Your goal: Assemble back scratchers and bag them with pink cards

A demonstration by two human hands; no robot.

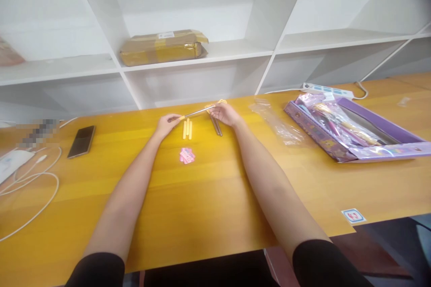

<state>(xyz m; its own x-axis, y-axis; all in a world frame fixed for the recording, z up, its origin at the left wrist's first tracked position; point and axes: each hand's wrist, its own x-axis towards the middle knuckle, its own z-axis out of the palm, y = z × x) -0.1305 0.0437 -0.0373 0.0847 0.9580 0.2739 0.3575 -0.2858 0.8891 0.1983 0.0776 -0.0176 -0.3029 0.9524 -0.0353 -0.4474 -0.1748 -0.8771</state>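
Nearest are your black sleeves (pixel 97 271). Over the table (pixel 198 206), near the yellow sticks (pixel 187 130), a rod (pixel 198 111) lies crosswise, slanting slightly away rightward; your left hand (pixel 167 124) pinches its yellow end, your right hand (pixel 224 113) the other.

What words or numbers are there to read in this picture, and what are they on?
Nothing reads for sure.
White sticker with a blue frame: a red sign, too blurred to read.
Small pink cards: pale print, too small.
White label on the brown taped cardboard box: too small.
Open purple patterned box: too blurred.
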